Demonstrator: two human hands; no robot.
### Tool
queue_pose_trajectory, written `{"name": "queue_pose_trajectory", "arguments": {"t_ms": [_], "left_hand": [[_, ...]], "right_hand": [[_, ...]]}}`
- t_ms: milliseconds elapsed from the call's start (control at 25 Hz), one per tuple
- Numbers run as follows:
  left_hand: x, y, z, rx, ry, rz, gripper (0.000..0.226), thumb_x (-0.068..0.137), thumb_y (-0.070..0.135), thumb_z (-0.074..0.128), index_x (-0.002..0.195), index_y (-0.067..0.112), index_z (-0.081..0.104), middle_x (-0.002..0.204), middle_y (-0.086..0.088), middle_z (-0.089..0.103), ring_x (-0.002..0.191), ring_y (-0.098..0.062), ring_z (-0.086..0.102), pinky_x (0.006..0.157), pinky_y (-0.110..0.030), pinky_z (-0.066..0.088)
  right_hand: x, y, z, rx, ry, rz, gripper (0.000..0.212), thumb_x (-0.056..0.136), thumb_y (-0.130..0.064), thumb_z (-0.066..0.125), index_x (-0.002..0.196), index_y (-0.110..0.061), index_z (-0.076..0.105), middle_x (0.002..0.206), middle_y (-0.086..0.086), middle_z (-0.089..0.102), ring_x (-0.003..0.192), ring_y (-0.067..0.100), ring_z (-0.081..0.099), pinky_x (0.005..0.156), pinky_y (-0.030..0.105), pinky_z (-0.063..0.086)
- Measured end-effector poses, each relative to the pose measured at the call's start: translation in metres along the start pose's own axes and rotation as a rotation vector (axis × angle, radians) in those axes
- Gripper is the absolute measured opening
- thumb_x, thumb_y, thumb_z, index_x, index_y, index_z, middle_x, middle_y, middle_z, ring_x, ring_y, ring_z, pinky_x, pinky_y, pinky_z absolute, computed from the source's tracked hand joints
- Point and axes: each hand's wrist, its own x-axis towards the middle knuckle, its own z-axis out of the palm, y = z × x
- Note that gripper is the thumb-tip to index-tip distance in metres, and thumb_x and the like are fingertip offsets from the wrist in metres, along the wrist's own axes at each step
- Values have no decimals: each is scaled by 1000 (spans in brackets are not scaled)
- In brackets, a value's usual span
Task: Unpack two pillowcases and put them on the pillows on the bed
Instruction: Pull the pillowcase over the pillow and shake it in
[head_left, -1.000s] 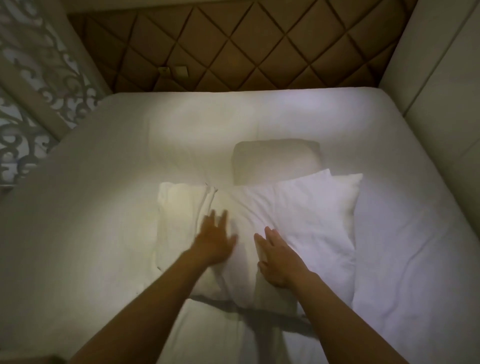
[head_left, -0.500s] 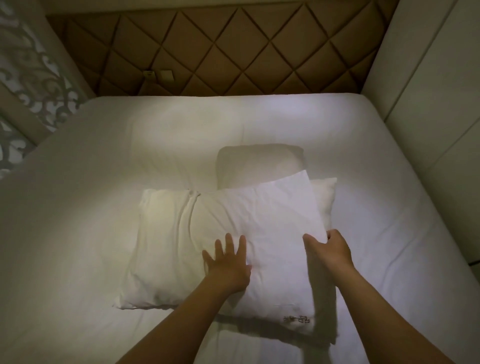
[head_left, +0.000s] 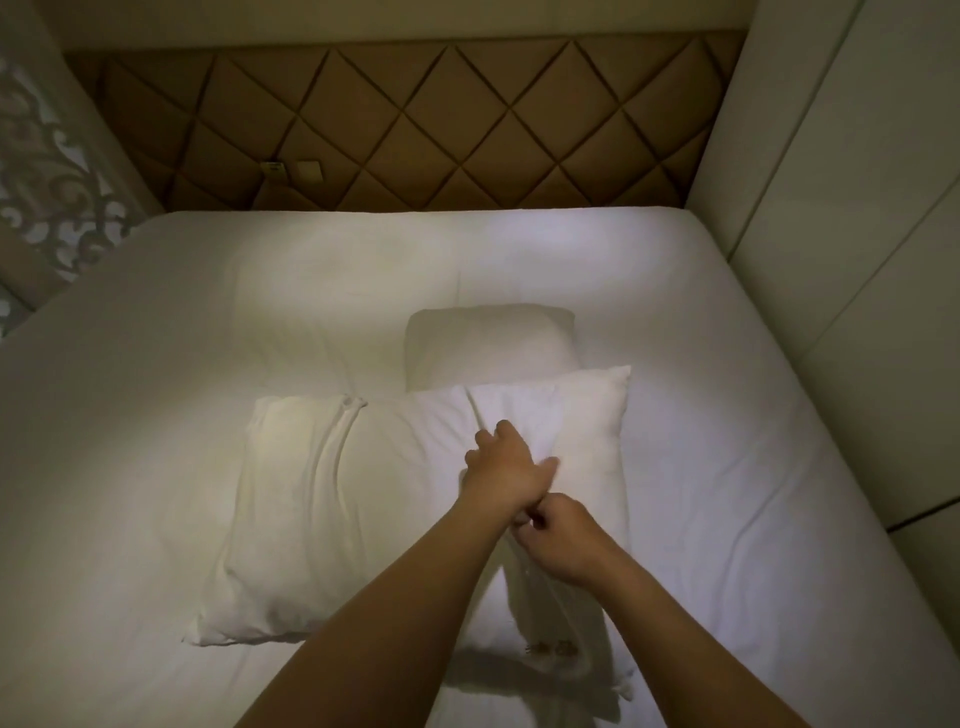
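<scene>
A large white pillow (head_left: 291, 509) lies across the middle of the bed, its cream left end bare. A white pillowcase (head_left: 587, 441) covers its right part, with a small printed mark near the front edge. My left hand (head_left: 504, 462) rests on the pillowcase with its fingers curled into a fold of the cloth. Just behind that wrist, my right hand (head_left: 556, 535) pinches the pillowcase fabric. A second pillow (head_left: 488, 343) lies flat right behind the first, partly hidden by it.
The white bed sheet (head_left: 156, 338) spreads wide to the left and toward the brown quilted headboard (head_left: 415, 119). A pale padded wall panel (head_left: 841, 208) runs along the bed's right side. A patterned screen (head_left: 47, 182) stands at the far left.
Both hands have come together at the pillow's middle right. My left hand went from flat to curled on the cloth, and my right hand left the pillowcase's right edge and pinched the fabric.
</scene>
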Motion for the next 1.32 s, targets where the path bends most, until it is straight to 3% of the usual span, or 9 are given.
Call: {"name": "queue_pose_trajectory", "arguments": {"t_ms": [80, 160, 280, 360, 560, 800, 1000, 1160, 1320], "left_hand": [[6, -5, 5, 72, 44, -22, 44, 86, 24, 61, 125, 13, 42, 129, -12, 45, 115, -33, 49, 94, -39, 48], [7, -15, 3, 76, 52, -44, 29, 87, 16, 59, 115, 11, 51, 122, -11, 50, 109, -29, 55, 92, -35, 50], [5, -24, -9, 19, 82, -44, 27, 97, 21, 48, 118, 5, 56, 121, -10, 54, 107, -25, 57, 91, -29, 48], [6, -29, -20, -15, 106, -52, 32, 98, 25, 44, 116, 4, 59, 119, -11, 55, 104, -25, 59, 91, -29, 50], [10, -34, -49, -158, 184, -119, 26, 94, 24, 46, 114, 9, 54, 109, -9, 60, 87, -23, 55, 71, -30, 44], [-12, -63, -84, -237, 214, -136, 38, 98, 38, 39, 130, 19, 46, 126, -5, 59, 104, -27, 58, 83, -31, 40], [-68, -110, -129, -495, 383, -59, 38, 102, 40, 33, 83, 19, 59, 88, -4, 68, 83, -22, 63, 75, -34, 50], [-136, -125, -180, -471, 409, 152, 38, 106, 26, 36, 71, 25, 51, 72, 10, 58, 67, -2, 54, 61, -12, 38], [-179, -130, -222, -378, 423, 301, 43, 99, 8, 44, 62, 30, 38, 58, 15, 46, 56, 1, 45, 57, -14, 31]], "right_hand": [[1, 12, -10, 11, 207, 56, 15, 95, -24, 54, 103, -18, 66, 98, -1, 64, 90, 15, 63, 87, 31, 55], [9, 33, -26, 43, 460, 228, 39, 89, -32, 58, 124, -15, 55, 120, 9, 56, 106, 28, 59, 92, 37, 51], [31, 48, -44, 271, 390, 464, 101, 79, -58, 68, 154, -16, 16, 153, 15, 35, 132, 39, 45, 106, 46, 42], [40, 36, -47, 420, 318, 455, 109, 76, -64, 69, 156, -24, 7, 157, 10, 30, 136, 38, 40, 105, 46, 39], [40, -9, -40, 424, 340, 115, 105, 65, -57, 81, 150, -36, 24, 147, -3, 47, 127, 23, 51, 102, 37, 45], [5, -71, -12, 117, 175, -106, 61, 89, -24, 60, 145, -30, 35, 135, 2, 56, 114, 23, 58, 89, 30, 46], [-56, -115, 45, -231, 12, -372, 62, 88, -37, 41, 148, -20, 39, 138, 9, 57, 119, 32, 56, 97, 33, 42], [-96, -167, 88, -349, -113, -551, 57, 93, -41, 33, 145, -22, 42, 126, 10, 64, 109, 33, 60, 95, 40, 46], [-99, -215, 108, -408, -107, -564, 48, 98, -48, 37, 131, -18, 56, 123, 7, 63, 111, 26, 59, 96, 37, 47]]}}
